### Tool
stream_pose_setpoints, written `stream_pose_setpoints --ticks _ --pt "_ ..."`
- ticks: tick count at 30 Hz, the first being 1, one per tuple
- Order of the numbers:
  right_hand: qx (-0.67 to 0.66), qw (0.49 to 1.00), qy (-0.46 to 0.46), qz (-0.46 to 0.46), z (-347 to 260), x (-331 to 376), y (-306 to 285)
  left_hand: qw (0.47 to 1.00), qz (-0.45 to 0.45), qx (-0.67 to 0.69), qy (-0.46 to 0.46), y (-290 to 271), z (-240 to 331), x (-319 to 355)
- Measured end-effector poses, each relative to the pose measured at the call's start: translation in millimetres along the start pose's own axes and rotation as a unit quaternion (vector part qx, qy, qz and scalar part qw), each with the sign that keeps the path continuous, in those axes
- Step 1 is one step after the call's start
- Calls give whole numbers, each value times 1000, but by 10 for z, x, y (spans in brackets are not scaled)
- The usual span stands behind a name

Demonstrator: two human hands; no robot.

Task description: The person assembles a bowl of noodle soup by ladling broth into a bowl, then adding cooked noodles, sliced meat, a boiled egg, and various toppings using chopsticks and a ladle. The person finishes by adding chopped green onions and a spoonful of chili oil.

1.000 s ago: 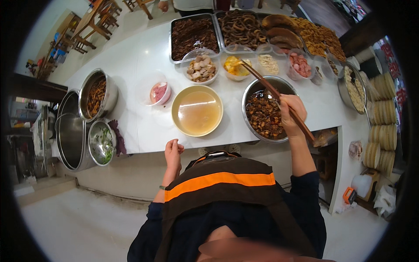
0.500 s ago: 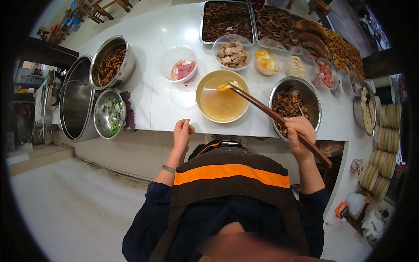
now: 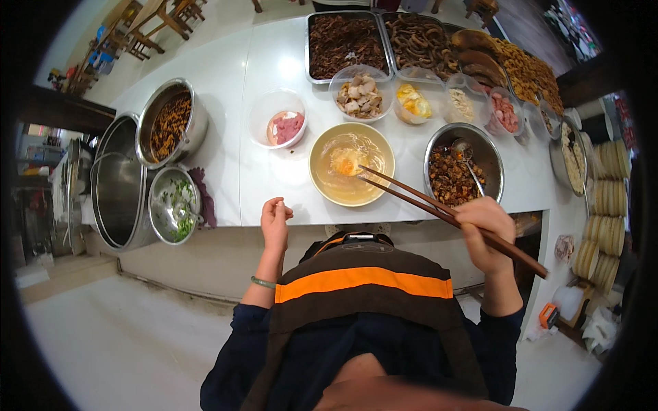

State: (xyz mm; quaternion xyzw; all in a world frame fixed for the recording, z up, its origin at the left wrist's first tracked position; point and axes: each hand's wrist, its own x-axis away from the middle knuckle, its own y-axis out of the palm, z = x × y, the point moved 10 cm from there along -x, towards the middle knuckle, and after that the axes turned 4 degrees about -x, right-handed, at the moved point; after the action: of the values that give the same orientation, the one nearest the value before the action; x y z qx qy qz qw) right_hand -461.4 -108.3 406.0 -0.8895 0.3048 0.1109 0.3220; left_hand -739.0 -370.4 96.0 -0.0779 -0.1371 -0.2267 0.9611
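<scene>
Two chopsticks (image 3: pixel 439 205) sit pinched in the right hand (image 3: pixel 483 229), tips over a yellow bowl (image 3: pixel 351 164) of broth and egg at the desk (image 3: pixel 274 61) edge. The left hand (image 3: pixel 275 220) rests there, fingers loosely curled, empty. Beside it, a steel bowl (image 3: pixel 462 164) holds brown meat and a spoon; a plastic tub (image 3: pixel 277 118) holds pink meat.

Long dark-brown chopsticks (image 3: pixel 439 209) — slanted, tips together over the yolk, wide yellow bowl (image 3: pixel 351 164) of pale broth with an egg, upright near the counter (image 3: pixel 274 178) edge — just left of the steel meat bowl (image 3: pixel 463 164)
</scene>
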Motion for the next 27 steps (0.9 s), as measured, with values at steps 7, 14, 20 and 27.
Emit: stream_pose_setpoints --ticks 7,14,20,27 --pt "-211 930 201 225 666 728 -266 985 -5 14 170 19 791 -446" --pt "-277 844 310 340 1355 1668 -55 976 -44 24 210 492 1176 -642" --pt "-340 851 225 332 1322 1791 -740 950 -95 -7 296 1194 1571 -408" --pt "-406 810 103 411 1734 2414 -2668 916 -200 -100 334 3252 2264 178"
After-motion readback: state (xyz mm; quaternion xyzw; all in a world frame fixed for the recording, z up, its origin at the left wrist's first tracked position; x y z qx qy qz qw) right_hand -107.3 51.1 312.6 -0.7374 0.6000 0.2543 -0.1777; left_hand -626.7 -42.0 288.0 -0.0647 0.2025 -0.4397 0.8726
